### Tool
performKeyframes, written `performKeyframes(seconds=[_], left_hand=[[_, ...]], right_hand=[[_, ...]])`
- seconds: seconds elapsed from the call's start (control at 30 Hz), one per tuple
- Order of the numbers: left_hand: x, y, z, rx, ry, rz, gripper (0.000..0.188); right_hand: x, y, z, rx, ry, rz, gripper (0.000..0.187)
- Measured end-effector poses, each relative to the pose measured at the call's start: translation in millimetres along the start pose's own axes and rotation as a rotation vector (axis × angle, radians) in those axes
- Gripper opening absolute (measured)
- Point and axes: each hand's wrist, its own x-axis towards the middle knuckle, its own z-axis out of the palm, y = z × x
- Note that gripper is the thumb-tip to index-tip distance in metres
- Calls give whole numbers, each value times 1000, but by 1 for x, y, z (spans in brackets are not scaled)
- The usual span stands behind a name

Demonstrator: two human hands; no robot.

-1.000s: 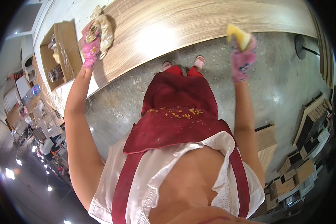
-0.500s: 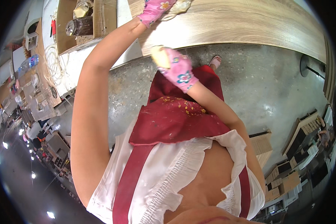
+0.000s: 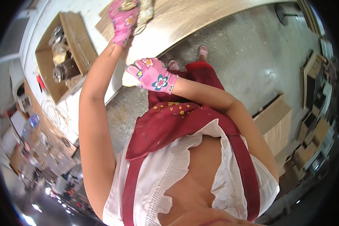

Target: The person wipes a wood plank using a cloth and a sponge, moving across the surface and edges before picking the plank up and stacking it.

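Note:
My left hand (image 3: 123,24), in a pink flowered glove, reaches to the far left end of a wood-grain board (image 3: 177,19). Its fingers are closed on a crumpled off-white rag (image 3: 146,14), part of which spreads out beside the hand on the board. Nearer to me, my right hand (image 3: 151,74) wears a matching glove. It is wrapped around a pale yellow piece (image 3: 130,80), perhaps a sponge or folded cloth, mostly hidden by the fingers. This hand is by the board's near edge, in front of my red apron (image 3: 177,120).
An open cardboard box (image 3: 77,45) with dark, wrapped jars (image 3: 66,71) stands on the white table, left of my left arm. A red-handled tool (image 3: 40,83), coiled pale cord (image 3: 54,115) and plastic bottle (image 3: 34,121) lie further left. Boards (image 3: 277,116) stand on the floor at right.
The view has turned, so the table and box appear tilted. My right hand has moved left with the pale yellow piece. The left hand still grips the rag, now further left in view.

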Motion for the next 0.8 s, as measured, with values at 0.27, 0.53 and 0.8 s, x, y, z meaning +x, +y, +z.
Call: performKeyframes(seconds=[0.27,0.53,0.8], left_hand=[[-1,-36,9,-255,28,-14,37],[-4,-20,5,-157,-23,-78,36],[-12,-33,-2,-396,-98,-231,38]], right_hand=[[-62,148,-137,-408,385,708,33],[-28,43,-47,-222,99,229,49],[-83,209,-160,-686,357,465,43]])
